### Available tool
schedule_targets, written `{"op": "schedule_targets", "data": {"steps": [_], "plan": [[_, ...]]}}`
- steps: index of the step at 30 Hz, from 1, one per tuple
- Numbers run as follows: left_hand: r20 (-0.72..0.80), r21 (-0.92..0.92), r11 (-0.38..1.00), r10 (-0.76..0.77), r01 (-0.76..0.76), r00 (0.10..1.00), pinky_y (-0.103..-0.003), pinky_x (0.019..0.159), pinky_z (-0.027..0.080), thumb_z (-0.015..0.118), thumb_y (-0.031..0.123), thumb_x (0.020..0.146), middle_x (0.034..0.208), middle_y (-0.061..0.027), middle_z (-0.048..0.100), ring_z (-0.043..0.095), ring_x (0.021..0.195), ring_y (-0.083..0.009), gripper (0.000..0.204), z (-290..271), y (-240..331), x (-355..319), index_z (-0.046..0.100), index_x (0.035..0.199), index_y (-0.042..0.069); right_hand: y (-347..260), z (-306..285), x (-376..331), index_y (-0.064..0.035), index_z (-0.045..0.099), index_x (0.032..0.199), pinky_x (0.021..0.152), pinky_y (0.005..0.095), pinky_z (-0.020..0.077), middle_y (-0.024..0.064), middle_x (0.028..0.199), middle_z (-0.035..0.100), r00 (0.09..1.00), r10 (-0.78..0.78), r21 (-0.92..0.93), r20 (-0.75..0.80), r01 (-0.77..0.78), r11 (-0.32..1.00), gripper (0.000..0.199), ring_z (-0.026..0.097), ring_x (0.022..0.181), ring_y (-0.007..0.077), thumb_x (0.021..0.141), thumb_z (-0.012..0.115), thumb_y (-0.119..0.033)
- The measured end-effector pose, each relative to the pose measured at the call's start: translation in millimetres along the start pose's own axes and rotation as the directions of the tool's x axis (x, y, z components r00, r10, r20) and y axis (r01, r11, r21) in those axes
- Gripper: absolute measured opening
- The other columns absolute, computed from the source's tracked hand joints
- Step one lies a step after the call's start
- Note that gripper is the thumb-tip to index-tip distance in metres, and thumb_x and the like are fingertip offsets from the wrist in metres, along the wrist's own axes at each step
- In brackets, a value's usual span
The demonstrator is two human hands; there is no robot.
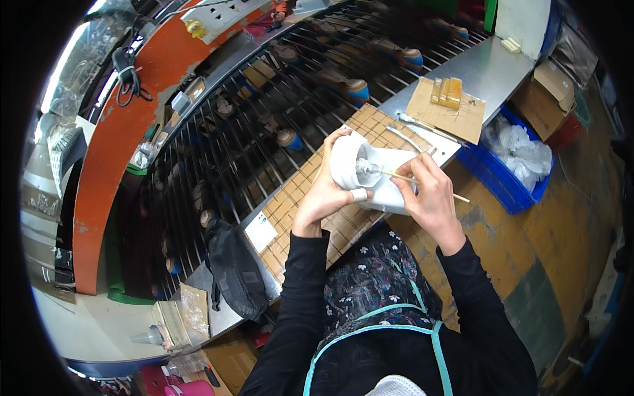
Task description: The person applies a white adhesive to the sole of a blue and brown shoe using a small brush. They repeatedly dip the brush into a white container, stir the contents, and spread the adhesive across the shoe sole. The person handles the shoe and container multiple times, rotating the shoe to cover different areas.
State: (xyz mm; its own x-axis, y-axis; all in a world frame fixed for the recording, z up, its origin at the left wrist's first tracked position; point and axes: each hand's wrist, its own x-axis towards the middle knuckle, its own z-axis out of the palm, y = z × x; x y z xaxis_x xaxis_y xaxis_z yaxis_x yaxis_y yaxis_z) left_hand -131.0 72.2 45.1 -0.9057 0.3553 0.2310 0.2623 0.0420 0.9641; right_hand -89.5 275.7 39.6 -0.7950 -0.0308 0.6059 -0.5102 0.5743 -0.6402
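Note:
My left hand (326, 197) is closed around a white plastic cup (344, 162), tilted with its mouth toward the right. White tape is wrapped round a finger or thumb of that hand. In my right hand (430, 198) is a thin wooden-handled brush (398, 176), its shaft pinched between the fingers. The brush's tip, inside the cup, is coated in whitish stuff; its bristles are not clear to see. Just behind and below the cup is a larger white container (388, 158), partly covered by both hands, on a grid-lined board (290, 210).
Beyond the board, a conveyor of metal rods (317, 86) carries several shoes. At right, cardboard (417, 102) bears yellow blocks (447, 92), with brushes (432, 127) beside it. A blue crate (498, 173) holds clear plastic bags. A black pouch (236, 274) lies left of the board.

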Motion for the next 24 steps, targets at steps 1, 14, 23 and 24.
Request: {"op": "schedule_targets", "data": {"steps": [1,14,23,24], "plan": [[-0.074,0.084,0.994,0.071,-0.065,0.995,-0.035,0.106,0.038,0.086,0.0,0.052,0.141,-0.0097,0.039,0.045,0.125,-0.0219,0.104,7,-1,-5,0.03,0.14,0.011,-3,-1,-4,-0.0024,0.061,0.08,0.059,0.0408,0.048,0.0117,0.075,0.055,1.0,0.021,-0.006,-0.022,-0.021,1.0,0.011,0.062,0.065,0.0327,0.082,0.069,-0.009],[-0.652,0.363,0.901,0.427,-0.237,0.626,-0.043,0.108,0.037,0.085,0.003,0.062,0.146,-0.024,0.025,0.035,0.133,-0.033,0.103,79,-41,-89,0.014,0.137,0.016,-36,16,-70,0.0043,0.063,0.076,0.057,0.0165,0.0418,-0.0008,0.071,0.06,0.73,0.45,0.592,0.514,-0.682,0.43,0.013,0.052,0.067,-0.0002,0.083,0.072,-0.001],[-0.532,0.586,0.767,0.608,-0.262,0.59,-0.045,0.108,0.037,0.089,0.006,0.059,0.147,-0.0244,0.025,0.035,0.134,-0.0368,0.107,85,-52,-105,0.016,0.135,0.021,-39,-8,-95,-0.0007,0.067,0.084,0.051,0.0301,0.0432,0.0071,0.072,0.057,0.98,0.173,0.155,0.097,-0.186,0.97,0.015,0.056,0.058,0.0195,0.076,0.077,-0.008],[-0.524,0.591,0.762,0.612,-0.264,0.593,-0.046,0.108,0.037,0.089,0.005,0.059,0.147,-0.0244,0.025,0.035,0.134,-0.0376,0.107,86,-52,-105,0.016,0.135,0.021,-38,-7,-96,-0.0012,0.067,0.085,0.051,0.032,0.0427,0.0074,0.071,0.056,0.997,0.065,0.061,0.031,-0.067,0.996,0.016,0.056,0.058,0.022,0.075,0.077,-0.008]]}}
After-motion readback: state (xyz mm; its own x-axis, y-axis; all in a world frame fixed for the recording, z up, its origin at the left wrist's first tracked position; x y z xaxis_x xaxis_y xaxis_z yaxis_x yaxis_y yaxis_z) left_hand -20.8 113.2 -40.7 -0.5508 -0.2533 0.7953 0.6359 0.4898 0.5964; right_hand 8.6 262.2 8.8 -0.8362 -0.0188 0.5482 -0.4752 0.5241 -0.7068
